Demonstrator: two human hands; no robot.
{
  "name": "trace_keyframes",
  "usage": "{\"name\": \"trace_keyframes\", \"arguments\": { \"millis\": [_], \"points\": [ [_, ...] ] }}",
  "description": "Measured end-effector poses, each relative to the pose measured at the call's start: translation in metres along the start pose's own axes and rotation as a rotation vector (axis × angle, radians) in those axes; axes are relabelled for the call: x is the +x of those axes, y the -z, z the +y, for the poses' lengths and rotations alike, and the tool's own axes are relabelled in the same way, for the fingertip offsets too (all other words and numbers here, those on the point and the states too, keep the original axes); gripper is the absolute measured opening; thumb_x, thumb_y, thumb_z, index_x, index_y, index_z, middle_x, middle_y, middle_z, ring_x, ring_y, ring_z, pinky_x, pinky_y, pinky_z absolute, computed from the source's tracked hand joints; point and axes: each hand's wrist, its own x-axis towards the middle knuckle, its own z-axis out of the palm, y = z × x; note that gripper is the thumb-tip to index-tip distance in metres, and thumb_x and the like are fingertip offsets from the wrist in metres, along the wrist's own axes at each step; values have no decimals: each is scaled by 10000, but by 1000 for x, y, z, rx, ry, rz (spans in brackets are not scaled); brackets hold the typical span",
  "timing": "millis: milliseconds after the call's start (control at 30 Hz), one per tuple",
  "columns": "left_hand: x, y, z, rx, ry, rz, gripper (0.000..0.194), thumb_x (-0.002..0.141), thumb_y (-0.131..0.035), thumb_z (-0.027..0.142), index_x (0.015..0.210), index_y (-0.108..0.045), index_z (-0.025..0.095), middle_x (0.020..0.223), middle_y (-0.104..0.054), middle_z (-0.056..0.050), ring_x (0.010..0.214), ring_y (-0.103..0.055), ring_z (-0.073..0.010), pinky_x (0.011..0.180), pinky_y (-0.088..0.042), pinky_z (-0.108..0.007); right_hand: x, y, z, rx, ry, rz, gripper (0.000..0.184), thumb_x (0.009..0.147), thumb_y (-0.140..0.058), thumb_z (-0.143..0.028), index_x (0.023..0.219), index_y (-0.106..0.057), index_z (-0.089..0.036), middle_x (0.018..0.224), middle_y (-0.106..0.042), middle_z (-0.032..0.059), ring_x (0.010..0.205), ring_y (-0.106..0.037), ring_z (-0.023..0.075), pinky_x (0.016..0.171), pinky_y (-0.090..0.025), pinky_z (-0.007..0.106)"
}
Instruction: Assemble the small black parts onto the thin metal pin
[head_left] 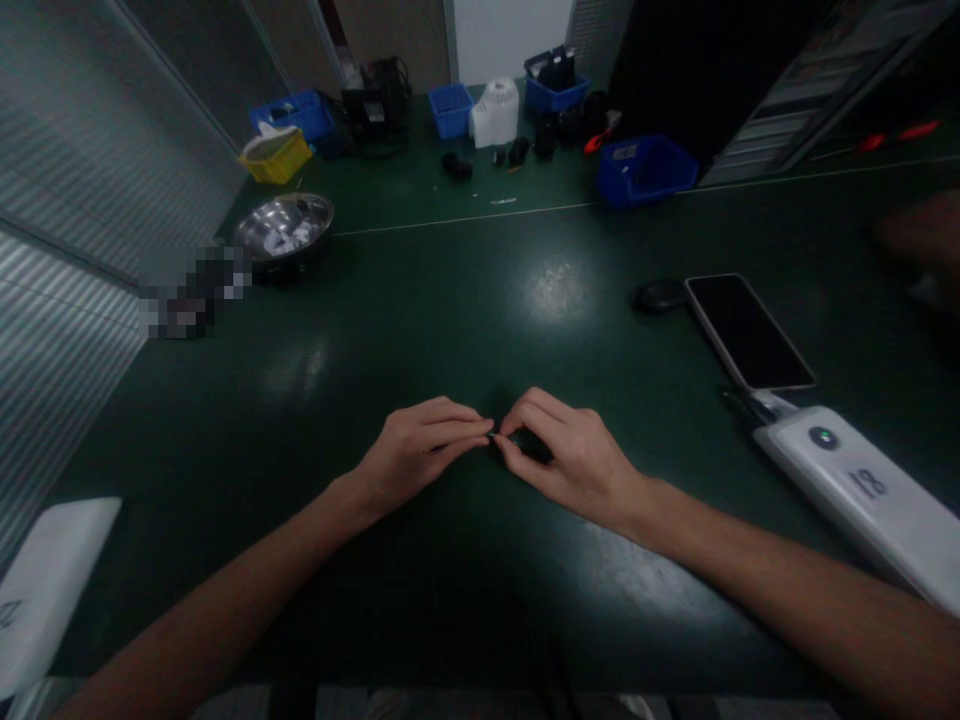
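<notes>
My left hand (424,443) and my right hand (564,447) meet over the middle of the green table (420,300). Thumb and fingers of the left hand are pinched together, their tips pointing right. The right hand pinches too, thumb against forefinger, right beside the left fingertips. Between the two pinches shows a tiny dark piece (492,434), mostly hidden by the fingertips and too small to name. Whether both hands grip this same piece is unclear.
To the right lie a phone (750,330), a dark oval object (660,296) and a white power bank (862,490). A metal bowl (319,215) stands at the back left. Blue bins (646,172) and a yellow bin (276,160) line the back. A blurred hand (922,235) appears far right.
</notes>
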Motion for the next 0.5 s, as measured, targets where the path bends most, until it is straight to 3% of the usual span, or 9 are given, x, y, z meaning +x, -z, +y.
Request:
{"name": "trace_keyframes", "arguments": {
  "millis": [267,500],
  "points": [
    [0,4,3,26,33,-30,313,971,-627,168,1278,-676,203,1089,-698,-81,952,-654,-164,808,-570,-304,0,1,-1,19,-16,64,130,1009,-538,-295,1005,-623,-198,953,-622,37,752,-595,128,644,-469,266],
    [-3,15,-1,60,58,-166,431,987,-575,160,1407,-588,253,1119,-636,-84,973,-597,-179,814,-531,-325,-1,4,0,-26,-59,59,126,1004,-541,-295,998,-628,-203,960,-620,29,754,-591,125,656,-454,264]
  ]
}}
